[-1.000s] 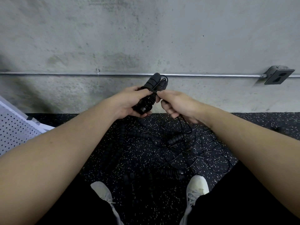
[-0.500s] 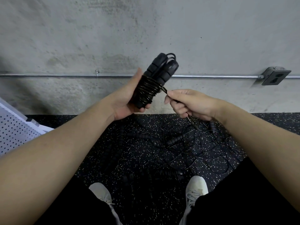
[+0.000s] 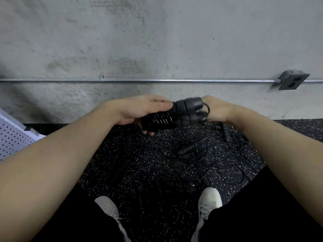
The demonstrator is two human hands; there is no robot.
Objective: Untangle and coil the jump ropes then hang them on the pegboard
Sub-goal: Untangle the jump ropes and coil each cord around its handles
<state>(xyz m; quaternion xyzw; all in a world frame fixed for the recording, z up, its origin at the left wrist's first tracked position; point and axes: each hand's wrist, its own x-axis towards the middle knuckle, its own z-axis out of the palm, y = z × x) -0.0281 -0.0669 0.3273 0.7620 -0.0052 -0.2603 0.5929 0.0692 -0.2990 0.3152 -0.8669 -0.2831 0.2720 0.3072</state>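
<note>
Coiled jump rope [image 3: 174, 116] now sideways between hands

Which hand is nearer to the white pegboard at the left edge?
The left. The left hand holds the wrapped jump rope nearer the pegboard; the right hand is beyond the rope's handles, farther away.

From my feed, the right hand [image 3: 215, 109] has its fingers hidden behind the blurred handles of the coiled jump rope [image 3: 174, 114], so I can't tell its grip. The pegboard [image 3: 12, 138] is cut off at the left edge. The loose ropes [image 3: 201, 154] blend into the speckled floor [image 3: 139, 172].
</note>
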